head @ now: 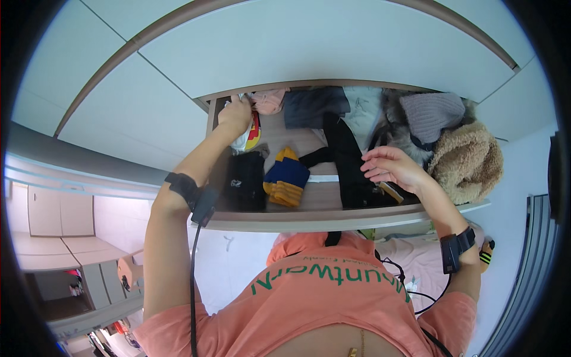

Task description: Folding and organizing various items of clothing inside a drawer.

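Observation:
An open drawer (312, 216) filled with folded clothing lies before me. My left hand (236, 114) reaches into its far left corner, over a white item with a red and yellow print (253, 134). Its fingers are partly hidden, so I cannot tell whether they grip it. Next to it sits a pink cloth bundle (269, 101). My right hand (390, 167) hovers with fingers apart at the right of a long black garment (345, 165). Yellow and navy socks (287, 178) and a folded black garment (246, 183) lie near the drawer's front.
At the back are a dark grey folded cloth (312, 107) and a pale cloth (362, 107). On the right, a grey knit hat (432, 114) and a tan fleece item (468, 163) rise beside grey fur. White cabinet fronts (321, 44) stand beyond. A cable (194, 276) hangs from my left forearm.

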A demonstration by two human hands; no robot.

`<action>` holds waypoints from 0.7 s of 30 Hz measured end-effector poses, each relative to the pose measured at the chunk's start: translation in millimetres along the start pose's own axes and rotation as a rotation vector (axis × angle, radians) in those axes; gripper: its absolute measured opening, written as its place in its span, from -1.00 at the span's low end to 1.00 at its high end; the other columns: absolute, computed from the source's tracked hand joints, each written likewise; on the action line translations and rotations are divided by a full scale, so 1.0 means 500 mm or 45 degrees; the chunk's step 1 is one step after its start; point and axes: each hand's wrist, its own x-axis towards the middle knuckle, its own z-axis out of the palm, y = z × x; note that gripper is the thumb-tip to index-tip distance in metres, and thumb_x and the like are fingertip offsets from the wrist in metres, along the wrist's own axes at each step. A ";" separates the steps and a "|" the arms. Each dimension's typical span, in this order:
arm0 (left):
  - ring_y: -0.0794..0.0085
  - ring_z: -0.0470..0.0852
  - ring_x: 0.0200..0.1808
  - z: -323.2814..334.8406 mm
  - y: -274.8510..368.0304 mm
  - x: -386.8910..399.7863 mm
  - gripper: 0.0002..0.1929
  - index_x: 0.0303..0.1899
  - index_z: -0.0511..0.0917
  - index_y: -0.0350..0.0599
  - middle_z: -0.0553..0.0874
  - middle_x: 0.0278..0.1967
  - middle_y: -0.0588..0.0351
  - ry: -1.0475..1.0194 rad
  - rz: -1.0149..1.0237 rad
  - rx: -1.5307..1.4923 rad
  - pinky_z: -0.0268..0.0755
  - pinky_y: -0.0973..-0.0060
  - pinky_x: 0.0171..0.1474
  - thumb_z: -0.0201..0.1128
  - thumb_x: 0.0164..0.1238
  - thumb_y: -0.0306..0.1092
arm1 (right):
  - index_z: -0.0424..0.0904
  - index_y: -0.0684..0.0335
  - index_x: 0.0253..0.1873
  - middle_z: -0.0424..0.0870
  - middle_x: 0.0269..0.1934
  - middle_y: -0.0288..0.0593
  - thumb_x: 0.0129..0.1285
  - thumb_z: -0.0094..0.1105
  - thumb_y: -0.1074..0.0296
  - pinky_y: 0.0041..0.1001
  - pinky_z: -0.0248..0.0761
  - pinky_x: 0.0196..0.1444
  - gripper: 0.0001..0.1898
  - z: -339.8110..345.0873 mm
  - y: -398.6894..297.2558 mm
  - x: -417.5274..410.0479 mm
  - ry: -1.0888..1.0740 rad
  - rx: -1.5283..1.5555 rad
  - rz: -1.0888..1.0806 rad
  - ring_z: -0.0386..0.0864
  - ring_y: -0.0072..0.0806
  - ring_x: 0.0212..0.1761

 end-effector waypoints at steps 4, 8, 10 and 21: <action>0.02 0.48 0.10 0.096 -0.056 0.058 -0.55 0.09 0.38 -0.35 0.50 0.06 -0.22 0.329 0.148 -0.666 0.33 0.34 0.14 0.06 0.06 -0.58 | 0.43 0.33 0.04 0.59 -0.14 -0.07 0.32 0.01 0.39 -0.52 0.52 -0.11 -0.75 0.011 -0.008 0.009 -0.051 -0.026 -0.008 0.60 -0.48 -0.17; 0.51 0.45 -0.34 0.125 -0.058 0.073 -0.37 0.20 0.31 -0.27 0.50 0.00 0.10 0.145 -0.241 -2.077 0.34 0.59 -0.35 -0.10 -0.04 -0.79 | 0.45 0.30 0.03 0.60 -0.15 -0.11 0.31 0.00 0.37 -0.51 0.50 -0.11 -0.76 -0.015 -0.002 0.003 -0.013 -0.051 -0.043 0.59 -0.47 -0.16; 0.36 0.52 -0.15 0.111 -0.078 0.079 -0.41 0.15 0.34 -0.35 0.54 -0.06 -0.05 -0.020 -0.373 -2.055 0.42 0.50 -0.19 -0.10 -0.07 -0.77 | 0.46 0.29 0.03 0.60 -0.15 -0.13 0.32 -0.02 0.39 -0.53 0.50 -0.12 -0.77 -0.042 -0.002 -0.003 0.065 -0.052 -0.053 0.59 -0.51 -0.17; -0.04 0.26 0.28 0.062 0.009 0.035 -0.41 0.32 0.12 -0.20 0.10 0.34 -0.25 -0.102 -0.059 0.227 0.37 0.13 0.15 0.04 0.25 -0.39 | 0.51 0.31 0.05 0.60 -0.17 -0.15 0.22 0.13 0.47 -0.54 0.43 -0.10 -0.71 -0.107 0.058 0.007 -0.179 -0.823 -0.276 0.55 -0.52 -0.16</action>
